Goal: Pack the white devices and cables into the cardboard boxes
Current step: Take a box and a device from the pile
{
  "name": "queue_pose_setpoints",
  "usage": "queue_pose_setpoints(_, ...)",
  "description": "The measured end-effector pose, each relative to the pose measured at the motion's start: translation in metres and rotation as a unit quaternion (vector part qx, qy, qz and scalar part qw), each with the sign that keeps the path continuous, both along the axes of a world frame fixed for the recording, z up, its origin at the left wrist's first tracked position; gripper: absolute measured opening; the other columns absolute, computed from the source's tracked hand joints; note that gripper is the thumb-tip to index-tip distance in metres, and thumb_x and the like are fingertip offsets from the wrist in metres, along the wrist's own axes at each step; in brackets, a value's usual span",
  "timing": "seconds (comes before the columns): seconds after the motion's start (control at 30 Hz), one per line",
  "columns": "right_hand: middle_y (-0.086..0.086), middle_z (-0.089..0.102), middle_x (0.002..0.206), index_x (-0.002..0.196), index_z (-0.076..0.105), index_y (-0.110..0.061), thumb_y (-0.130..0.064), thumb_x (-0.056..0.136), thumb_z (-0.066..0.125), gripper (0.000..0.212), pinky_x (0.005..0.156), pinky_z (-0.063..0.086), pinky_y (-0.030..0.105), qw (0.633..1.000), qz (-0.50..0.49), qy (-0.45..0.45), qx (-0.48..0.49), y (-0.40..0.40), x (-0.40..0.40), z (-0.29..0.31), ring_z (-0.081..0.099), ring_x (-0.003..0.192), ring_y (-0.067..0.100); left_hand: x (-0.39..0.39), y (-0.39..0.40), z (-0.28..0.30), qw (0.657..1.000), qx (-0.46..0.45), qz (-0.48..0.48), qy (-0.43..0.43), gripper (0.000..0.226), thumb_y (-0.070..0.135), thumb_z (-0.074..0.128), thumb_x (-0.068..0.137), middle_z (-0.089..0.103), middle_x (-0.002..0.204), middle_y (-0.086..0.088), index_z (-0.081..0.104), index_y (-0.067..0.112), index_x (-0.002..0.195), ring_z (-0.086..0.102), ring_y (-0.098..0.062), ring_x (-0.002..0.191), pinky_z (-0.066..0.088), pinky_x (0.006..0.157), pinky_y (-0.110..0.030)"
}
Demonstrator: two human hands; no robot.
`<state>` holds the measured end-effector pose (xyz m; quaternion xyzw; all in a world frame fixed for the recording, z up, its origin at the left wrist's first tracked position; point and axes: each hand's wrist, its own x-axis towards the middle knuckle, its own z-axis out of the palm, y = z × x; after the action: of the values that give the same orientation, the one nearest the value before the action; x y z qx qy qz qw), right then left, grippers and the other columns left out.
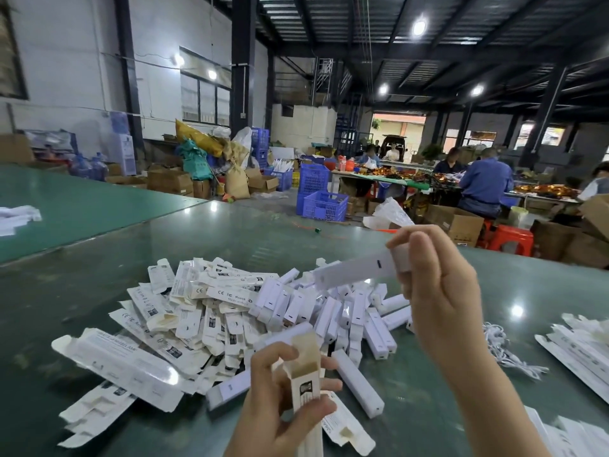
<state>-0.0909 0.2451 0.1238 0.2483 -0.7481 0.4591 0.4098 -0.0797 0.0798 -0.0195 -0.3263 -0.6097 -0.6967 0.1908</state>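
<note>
While left hand point(283, 387) grips an open box point(304, 384) — right hand point(438, 291) pinches a white device point(352, 273).

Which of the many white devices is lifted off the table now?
The white device that the right hand holds by one end. All the others lie in the pile on the table.

Both hands raised, fingers point(425, 249) curled.

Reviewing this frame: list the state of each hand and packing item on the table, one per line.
Left hand: grips an upright box.
Box: top flap open, empty at the mouth.
Right hand: holds a white device by one end.
White device: raised, outside the box.
Device pile: loose, unpacked.
Flat boxes: heaped, unfolded.
Cables: bundled, on the table.
</note>
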Motion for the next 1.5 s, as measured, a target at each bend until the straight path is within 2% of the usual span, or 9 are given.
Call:
queue_pose_setpoints(0.1, -0.012, 0.054, 0.062, 0.074, 0.053, -0.03, -0.036, 0.093, 0.029, 0.031, 0.043, 0.032, 0.01, 0.998, 0.052, 0.012, -0.025, -0.01, 0.02, 0.006, 0.043, 0.047, 0.004, 0.001, 0.002, -0.001, 1.0, -0.001, 0.014, -0.023, 0.049, 0.046, 0.077, 0.073, 0.07, 0.11, 0.001, 0.037, 0.054, 0.099, 0.072, -0.028, 0.087, 0.057, 0.073, -0.033)
queue_pose_setpoints(0.2, -0.007, 0.052, 0.063, 0.076, 0.05, -0.027, -0.035, 0.095, 0.029, 0.029, 0.046, 0.03, 0.014, 0.997, 0.04, 0.01, 0.066, -0.016, 0.025, 0.004, 0.041, 0.047, 0.008, 0.002, 0.003, 0.001, 1.0, -0.009, 0.019, 0.016, 0.048, 0.042, 0.075, 0.077, 0.07, 0.108, 0.002, 0.036, 0.056, 0.102, 0.072, -0.026, 0.081, 0.059, 0.069, -0.034)
queue_pose_setpoints(0.4, -0.009, 0.02, 0.046, 0.072, 0.057, -0.01, -0.027, 0.095, 0.032, 0.037, 0.038, 0.032, 0.032, 0.962, -0.145, 0.093, 0.21, -0.025, 0.024, 0.001, 0.03, 0.034, 0.016, 0.0, 0.002, 0.0, 1.0, 0.017, 0.013, 0.016, 0.049, 0.043, 0.077, 0.075, 0.069, 0.107, -0.007, 0.038, 0.056, 0.103, 0.071, -0.033, 0.076, 0.057, 0.068, -0.035)
queue_pose_setpoints(0.83, -0.004, 0.027, 0.043, 0.059, 0.049, -0.013, -0.028, 0.094, 0.04, 0.039, 0.037, 0.028, 0.022, 0.938, -0.244, 0.134, 0.207, -0.027, 0.033, 0.007, 0.029, 0.035, 0.025, 0.0, 0.003, -0.005, 1.0, -0.014, 0.022, 0.015, 0.048, 0.043, 0.075, 0.077, 0.07, 0.103, -0.005, 0.038, 0.051, 0.108, 0.07, -0.029, 0.08, 0.057, 0.072, -0.034)
queue_pose_setpoints(1.07, -0.002, 0.034, 0.04, 0.061, 0.064, -0.015, -0.029, 0.092, 0.046, 0.039, 0.037, 0.025, 0.02, 0.938, -0.254, 0.158, 0.178, -0.033, 0.04, 0.004, 0.027, 0.037, 0.019, 0.01, 0.015, -0.002, 0.993, -0.063, 0.085, 0.058, 0.042, 0.051, 0.059, 0.087, 0.069, 0.107, 0.011, 0.035, 0.046, 0.121, 0.072, -0.018, 0.082, 0.059, 0.067, -0.039)
queue_pose_setpoints(1.17, -0.006, 0.038, 0.041, 0.069, 0.066, -0.017, -0.041, 0.092, 0.043, 0.04, 0.034, 0.029, 0.024, 0.951, -0.215, 0.101, 0.196, -0.035, 0.043, 0.005, 0.034, 0.036, 0.017, 0.012, 0.012, 0.0, 0.994, -0.069, 0.062, 0.049, 0.04, 0.05, 0.06, 0.086, 0.067, 0.109, 0.012, 0.034, 0.05, 0.117, 0.071, -0.018, 0.086, 0.058, 0.073, -0.035)
queue_pose_setpoints(1.23, -0.008, 0.042, 0.041, 0.088, 0.06, -0.024, -0.061, 0.089, 0.036, 0.044, 0.038, 0.032, 0.022, 0.952, -0.174, -0.013, 0.251, -0.036, 0.044, 0.009, 0.041, 0.04, 0.011, 0.012, 0.01, 0.001, 0.995, -0.078, 0.049, 0.028, 0.04, 0.053, 0.062, 0.083, 0.068, 0.107, 0.013, 0.034, 0.055, 0.112, 0.071, -0.015, 0.087, 0.057, 0.077, -0.029)
queue_pose_setpoints(1.37, -0.046, 0.047, 0.063, 0.108, 0.041, -0.034, -0.062, 0.078, 0.042, 0.041, 0.06, 0.038, 0.01, 0.961, -0.065, -0.125, 0.239, -0.027, 0.038, 0.006, 0.05, 0.064, -0.011, 0.012, 0.006, 0.004, 0.995, -0.087, 0.039, 0.012, 0.044, 0.043, 0.066, 0.082, 0.068, 0.109, 0.013, 0.034, 0.056, 0.109, 0.07, -0.016, 0.091, 0.056, 0.081, -0.03)
queue_pose_setpoints(1.5, -0.014, 0.053, 0.049, 0.099, 0.045, -0.03, -0.06, 0.07, 0.059, 0.044, 0.061, 0.039, 0.012, 0.979, -0.069, -0.081, 0.172, -0.031, 0.034, 0.003, 0.052, 0.066, 0.0, 0.01, 0.0, 0.008, 0.995, -0.099, 0.018, -0.02, 0.051, 0.04, 0.066, 0.078, 0.066, 0.115, 0.019, 0.03, 0.062, 0.107, 0.068, -0.012, 0.099, 0.051, 0.085, -0.02)
